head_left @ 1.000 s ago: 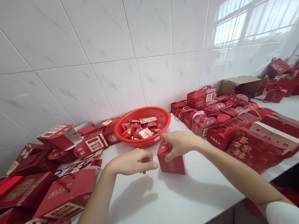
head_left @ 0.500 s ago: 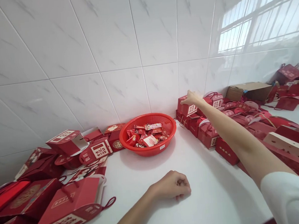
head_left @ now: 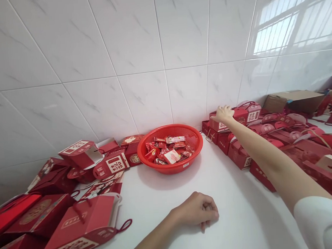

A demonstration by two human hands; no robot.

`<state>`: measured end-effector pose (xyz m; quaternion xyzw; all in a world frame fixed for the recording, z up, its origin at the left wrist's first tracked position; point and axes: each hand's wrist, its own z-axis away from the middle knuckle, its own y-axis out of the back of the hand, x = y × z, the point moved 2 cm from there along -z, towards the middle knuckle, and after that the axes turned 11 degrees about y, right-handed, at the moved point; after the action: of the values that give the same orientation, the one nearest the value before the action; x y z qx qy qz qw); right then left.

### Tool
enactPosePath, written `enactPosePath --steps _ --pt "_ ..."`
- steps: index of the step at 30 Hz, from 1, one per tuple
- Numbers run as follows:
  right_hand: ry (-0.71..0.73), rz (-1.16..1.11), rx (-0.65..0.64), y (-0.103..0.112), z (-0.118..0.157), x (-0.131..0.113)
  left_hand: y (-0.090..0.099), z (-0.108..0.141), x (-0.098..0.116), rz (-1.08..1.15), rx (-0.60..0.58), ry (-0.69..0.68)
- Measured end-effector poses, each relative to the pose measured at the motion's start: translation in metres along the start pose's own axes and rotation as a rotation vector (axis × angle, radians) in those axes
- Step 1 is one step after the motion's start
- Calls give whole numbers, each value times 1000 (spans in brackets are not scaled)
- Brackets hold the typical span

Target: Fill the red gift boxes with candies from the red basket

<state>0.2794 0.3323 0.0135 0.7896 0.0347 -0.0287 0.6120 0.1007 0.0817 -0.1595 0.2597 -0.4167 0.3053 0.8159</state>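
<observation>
My right hand [head_left: 224, 114] reaches to the back right, its fingers spread over the top of a red gift box [head_left: 220, 126] that rests on other boxes by the wall. The hand touches the box without visibly wrapping round it. My left hand [head_left: 199, 211] lies on the white tabletop [head_left: 160, 200] in front of the basket, fingers loosely curled, with nothing visible in them. Between and beyond the hands stands a red plastic basket [head_left: 171, 169], holding several wrapped sweets and a pale pink packet [head_left: 171, 156].
Red gift boxes with cord handles [head_left: 82, 221] are piled along the left side. More red boxes [head_left: 304, 145] crowd the right, with an open brown cardboard box [head_left: 297, 99] behind them. White marbled tiles [head_left: 141, 99] form the wall at the back.
My right hand's fingers have loosened from round the gift box and spread over its top; the box sits slightly farther right on its stack. The view has shifted a little. My left hand remains curled.
</observation>
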Motion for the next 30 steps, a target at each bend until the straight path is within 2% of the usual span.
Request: enactPosePath --steps 5,8,11,14,16,18,20,21,22,23,24,26,28,30 --pt "52 40 58 3 4 -8 0 3 2 -16 0 0" --pt "133 -25 150 7 13 -24 -1 5 4 -18 -9 1" --pt "330 -286 310 14 35 -53 1 4 6 -22 -32 20" --pt "668 -663 426 19 78 -87 7 13 18 -182 -120 28" --pt "886 -876 403 18 116 -106 10 32 35 -459 -216 4" --pt "1049 -992 299 7 156 -120 16 66 58 -659 -364 -1" --pt "1203 -988 91 -12 194 -131 28 109 83 -692 -415 -5" --pt "1248 -959 -11 -25 212 -136 39 130 94 -645 -353 -23" --pt "1292 -926 -120 -38 229 -140 54 149 104 -588 -229 -65" --pt "1339 -894 -205 -52 246 -144 72 166 109 -578 -65 -99" --pt "1349 -881 -223 -65 261 -148 94 180 110 -560 145 -84" --pt "1436 -850 -259 -86 290 -154 144 201 98 -533 666 73" --pt "1512 -802 -253 -102 314 -159 190 213 72 -429 1095 353" --pt "1548 -762 -223 -111 331 -162 224 216 42 -374 1244 515"
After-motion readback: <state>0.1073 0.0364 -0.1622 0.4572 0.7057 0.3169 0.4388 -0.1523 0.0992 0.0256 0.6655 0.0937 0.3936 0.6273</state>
